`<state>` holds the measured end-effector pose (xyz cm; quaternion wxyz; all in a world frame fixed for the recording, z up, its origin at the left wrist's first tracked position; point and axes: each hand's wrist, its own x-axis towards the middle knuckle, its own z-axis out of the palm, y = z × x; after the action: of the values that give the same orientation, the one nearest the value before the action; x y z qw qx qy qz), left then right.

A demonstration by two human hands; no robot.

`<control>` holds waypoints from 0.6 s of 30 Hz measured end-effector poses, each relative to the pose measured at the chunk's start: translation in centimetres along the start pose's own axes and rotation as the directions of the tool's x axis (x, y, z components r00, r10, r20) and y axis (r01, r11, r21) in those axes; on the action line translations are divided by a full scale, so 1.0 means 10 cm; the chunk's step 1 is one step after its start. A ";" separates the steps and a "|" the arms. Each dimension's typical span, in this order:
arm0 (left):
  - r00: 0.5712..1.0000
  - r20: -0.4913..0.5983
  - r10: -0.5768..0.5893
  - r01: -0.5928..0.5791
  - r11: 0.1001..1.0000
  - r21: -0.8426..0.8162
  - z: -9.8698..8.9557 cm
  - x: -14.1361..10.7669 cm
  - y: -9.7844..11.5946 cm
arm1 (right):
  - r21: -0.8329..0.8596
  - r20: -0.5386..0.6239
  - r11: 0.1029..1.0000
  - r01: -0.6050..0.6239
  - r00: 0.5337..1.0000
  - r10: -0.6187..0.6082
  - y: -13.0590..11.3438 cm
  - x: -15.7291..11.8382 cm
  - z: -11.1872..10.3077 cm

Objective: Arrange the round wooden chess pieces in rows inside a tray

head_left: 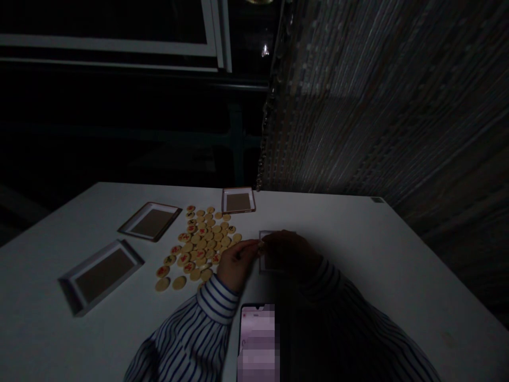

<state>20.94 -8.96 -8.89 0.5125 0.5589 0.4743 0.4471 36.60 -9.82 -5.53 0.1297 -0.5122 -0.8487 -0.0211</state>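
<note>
Many round, light wooden pieces [201, 244], some with red or dark characters, lie in a loose heap left of centre on the white table. My left hand [236, 261] is at the right edge of the heap, its fingers pinched together on something small and pale. My right hand [292, 253] meets its fingertips there and is in deep shadow, so its fingers are hard to make out. Beneath my right hand is a small open box [263, 264], mostly covered by it.
An open box lid [124, 229] and a longer open box [85, 307] lie at the left. Another small box [224, 203] stands at the back edge. A phone [258, 339] lies at the front. A bead curtain [338, 106] hangs behind.
</note>
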 end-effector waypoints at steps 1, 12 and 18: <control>1.000 -0.002 -0.003 0.003 1.000 -0.003 0.00 0.00 0.00 | 0.010 0.003 1.000 0.011 1.000 -0.011 0.00 0.00 0.00; 1.000 0.018 -0.015 0.017 0.996 -0.088 0.00 -0.01 0.01 | 0.351 -0.090 0.935 -0.043 0.993 0.079 0.02 0.02 0.05; 0.998 0.042 -0.056 0.065 0.967 -0.245 0.00 0.00 -0.02 | 0.443 -0.151 0.893 -0.076 0.976 0.158 0.02 0.01 0.05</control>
<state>20.98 -8.93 -9.14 0.5994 0.4843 0.4230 0.4768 36.60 -9.57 -6.01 0.3191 -0.5164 -0.7840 0.1296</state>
